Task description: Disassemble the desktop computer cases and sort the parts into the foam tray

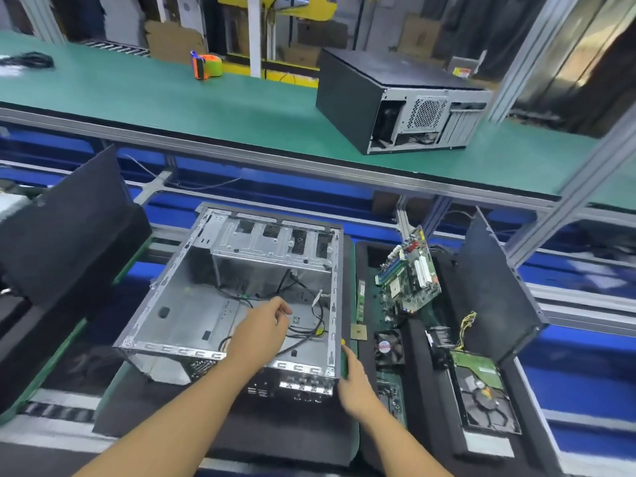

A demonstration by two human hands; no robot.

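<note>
An open silver computer case point(192, 297) lies on its side in front of me, nearly gutted, with loose black cables point(309, 328) on its floor. My left hand point(263, 327) reaches inside and pinches a cable near the middle. My right hand point(354, 383) rests against the case's near right corner. To the right, the black foam tray point(418, 342) holds a motherboard point(409, 273) leaning upright, a RAM stick point(360, 301), a CPU chip point(358, 331), a small fan point(389, 347), and a power supply point(485, 397) with yellow wires.
A second closed black case point(395, 101) sits on the green upper shelf point(172, 94), with an orange tape dispenser point(204, 65) at the back. Black side panels lean at the left point(65, 225) and right point(495, 290). Aluminium frame posts point(581, 187) rise at right.
</note>
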